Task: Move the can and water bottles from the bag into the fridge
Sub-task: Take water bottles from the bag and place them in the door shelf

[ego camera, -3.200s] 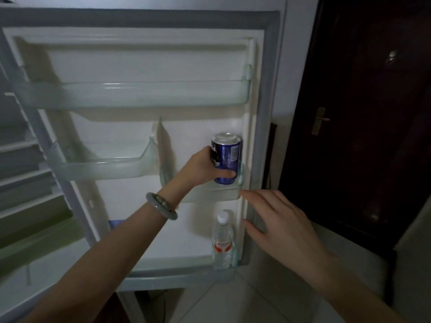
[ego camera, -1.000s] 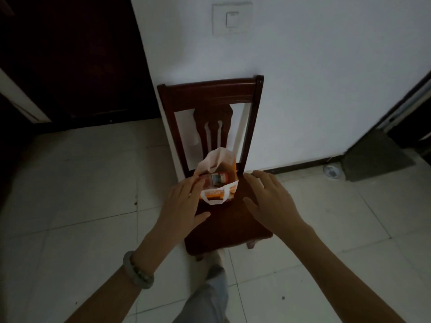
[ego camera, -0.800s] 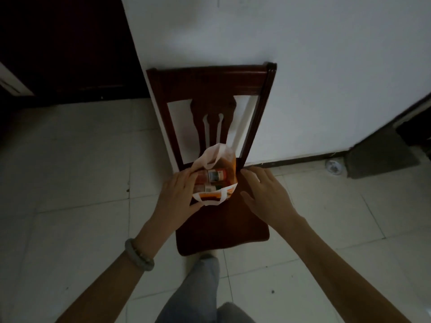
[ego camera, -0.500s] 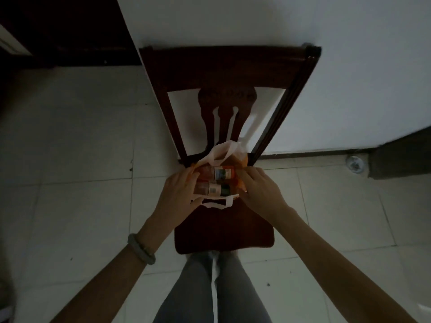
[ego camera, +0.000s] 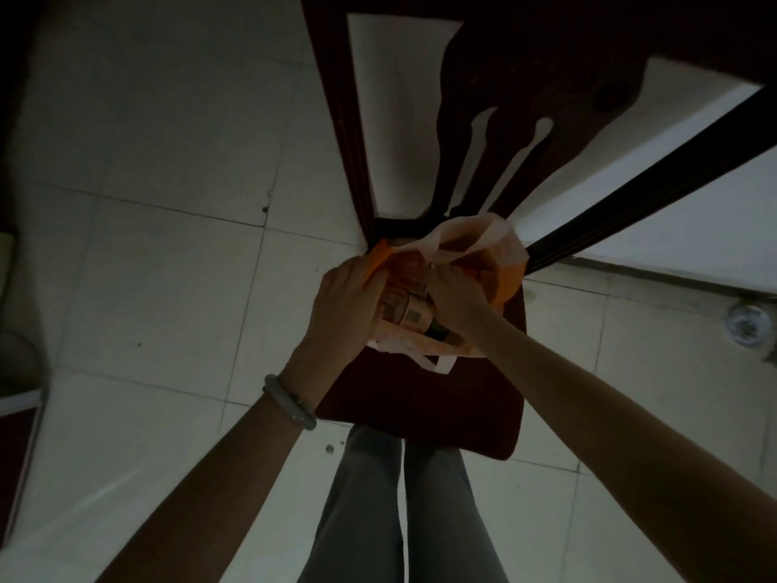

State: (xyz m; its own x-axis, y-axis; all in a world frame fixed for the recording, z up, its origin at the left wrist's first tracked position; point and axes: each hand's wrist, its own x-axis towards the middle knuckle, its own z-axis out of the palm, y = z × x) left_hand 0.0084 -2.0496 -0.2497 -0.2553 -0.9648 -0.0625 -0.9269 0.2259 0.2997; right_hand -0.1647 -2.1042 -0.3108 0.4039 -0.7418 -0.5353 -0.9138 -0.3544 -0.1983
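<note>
An orange and white plastic bag (ego camera: 506, 252) stands open on the seat of a dark wooden chair (ego camera: 420, 399). Inside it lie water bottles (ego camera: 410, 315) with labels, partly hidden by my hands. My left hand (ego camera: 342, 300), with a bracelet on the wrist, grips the bag's left rim and pulls it open. My right hand (ego camera: 456, 294) reaches into the bag from the right, its fingers curled over the upper bottle. The fridge and the can are out of view.
The chair's carved backrest (ego camera: 525, 77) rises just behind the bag, against a white wall (ego camera: 672, 212). Pale floor tiles (ego camera: 168, 288) lie to the left. My legs (ego camera: 403, 519) stand right at the seat's front edge. A small round object (ego camera: 746, 326) sits on the floor at the right.
I have turned from the fridge door, where the can was set, to the chair. My head has leaned in over the bag and both hands have closed in on it.
</note>
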